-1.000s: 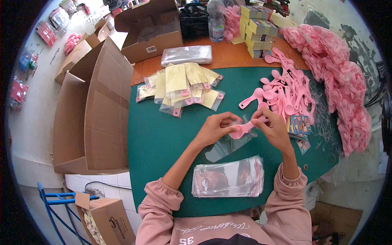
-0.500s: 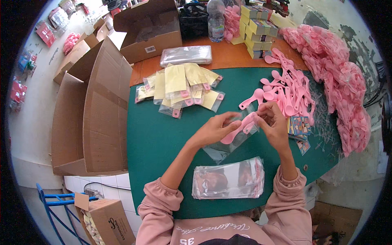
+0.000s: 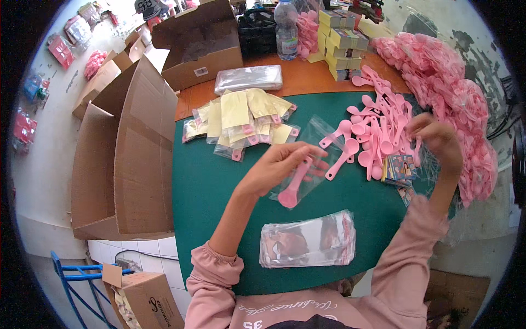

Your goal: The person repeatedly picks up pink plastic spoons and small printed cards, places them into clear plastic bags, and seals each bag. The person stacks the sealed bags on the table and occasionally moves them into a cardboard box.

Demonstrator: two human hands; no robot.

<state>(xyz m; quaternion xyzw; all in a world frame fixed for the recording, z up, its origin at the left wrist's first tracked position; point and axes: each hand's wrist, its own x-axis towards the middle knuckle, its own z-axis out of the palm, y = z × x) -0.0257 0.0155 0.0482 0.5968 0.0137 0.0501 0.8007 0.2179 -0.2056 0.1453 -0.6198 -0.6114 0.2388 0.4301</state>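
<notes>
My left hand [image 3: 285, 164] is closed on a clear plastic bag [image 3: 315, 183] with a pink measuring spoon [image 3: 290, 192] inside, bowl end down. The bag is tilted above the green mat. Out to the right, my right hand [image 3: 435, 137] hangs over the edge of a heap of pink spoons [image 3: 383, 129], fingers curled. Whatever they may pinch is too small to make out. One loose pink spoon [image 3: 342, 159] lies between my hands. A stack of flat clear bags [image 3: 307, 241] rests in front of me.
Filled bags with cream cards [image 3: 235, 112] are piled at the far left of the mat. Small picture cards [image 3: 400, 170] and clear plastic strips [image 3: 433, 170] lie at right, beside bulky bags of pink spoons [image 3: 466, 109]. A large carton [image 3: 145, 148] stands left; a bottle [image 3: 286, 30] stands behind.
My right hand has left the bag and swung right, past the spoon heap. My left hand has stayed with the bag, shifting slightly left and turning it more upright.
</notes>
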